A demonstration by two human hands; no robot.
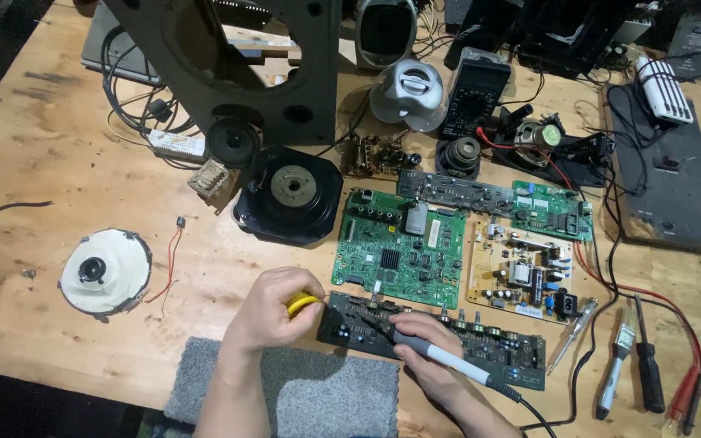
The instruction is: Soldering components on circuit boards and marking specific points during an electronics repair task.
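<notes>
Wooden bench [50,138] is filling the view, its far edge and right side running out of frame. Largest on it, a dark speaker frame [285,73] is standing at the top, its upper part cut off. Right of it a black panel [675,186] is lying flat under cables. A grey mat [326,397] is lying at the near edge, partly hidden by the forearms and cut by the bottom of the frame. A black speaker magnet [290,195] is sitting face up, and a white cone [105,272] is lying well apart to the left. A green board [403,247] is lying just beyond the hands, a pale board [521,272] beside it. Nearest, a long dark board [496,349] is lying between the hands, its left end and middle partly covered by them. The left hand [273,312] is curling closed around something yellow [302,302], only a sliver showing, so what it is cannot be told. The right hand [427,357] is gripping a grey soldering iron [448,363] like a pen, its tip resting on the long dark board, though the exact contact spot is too small to make out. A brush [617,357] and a screwdriver [649,365] are lying at the right.
</notes>
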